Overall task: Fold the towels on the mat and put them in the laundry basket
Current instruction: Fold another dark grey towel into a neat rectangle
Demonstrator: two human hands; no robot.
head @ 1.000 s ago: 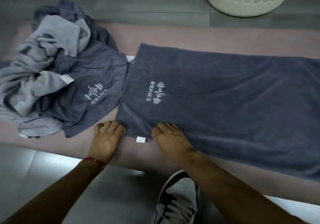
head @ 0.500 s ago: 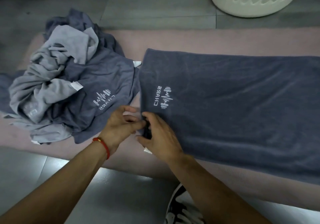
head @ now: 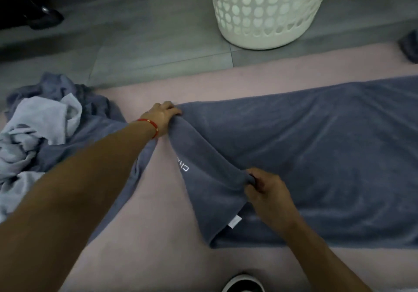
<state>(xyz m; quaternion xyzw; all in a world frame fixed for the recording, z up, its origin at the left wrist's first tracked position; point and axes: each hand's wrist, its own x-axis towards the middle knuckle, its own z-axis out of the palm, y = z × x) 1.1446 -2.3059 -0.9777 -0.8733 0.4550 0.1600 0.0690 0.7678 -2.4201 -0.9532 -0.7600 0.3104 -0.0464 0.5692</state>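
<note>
A dark blue-grey towel (head: 316, 151) lies spread across the pink mat (head: 158, 212), running off to the right. My left hand (head: 164, 116) grips its far left corner. My right hand (head: 264, 187) pinches the near left corner and holds it lifted, so the left end of the towel is raised and turned over with part of the white logo showing. A white label hangs from the lifted edge. The white laundry basket (head: 264, 11) stands on the floor beyond the mat.
A heap of crumpled grey and blue towels (head: 45, 133) lies on the mat's left end. Grey floor tiles run behind the mat. A dark cloth (head: 409, 47) sits at the far right edge. My shoe (head: 244, 283) shows at the bottom.
Both hands left the towel's near left edge. My left hand reached up to the far corner, and my right hand lifted the near corner toward the right.
</note>
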